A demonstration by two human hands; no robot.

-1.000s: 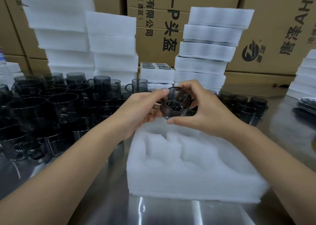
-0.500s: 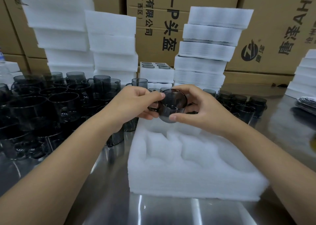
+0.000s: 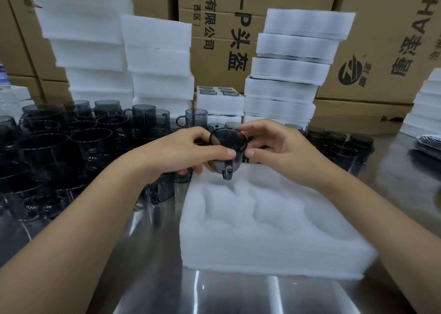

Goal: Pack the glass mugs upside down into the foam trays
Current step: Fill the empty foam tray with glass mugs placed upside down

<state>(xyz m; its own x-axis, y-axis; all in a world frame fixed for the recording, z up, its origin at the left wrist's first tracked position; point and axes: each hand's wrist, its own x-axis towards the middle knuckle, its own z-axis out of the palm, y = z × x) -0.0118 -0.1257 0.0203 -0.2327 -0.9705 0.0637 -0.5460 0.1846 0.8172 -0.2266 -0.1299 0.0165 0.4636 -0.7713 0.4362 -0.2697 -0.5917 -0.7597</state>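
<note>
Glass mug (image 3: 227, 146), smoky grey, tilted, handle lowermost, left hand (image 3: 183, 150) gripping, right hand (image 3: 284, 150) pinching edge

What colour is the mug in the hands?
The mug is see-through smoky grey, clearest in the head view.

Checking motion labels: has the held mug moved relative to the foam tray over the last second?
Yes. Against the foam tray, the mug shifted slightly left and down toward the tray's far-left corner, and turned so its handle faces the camera.
</note>
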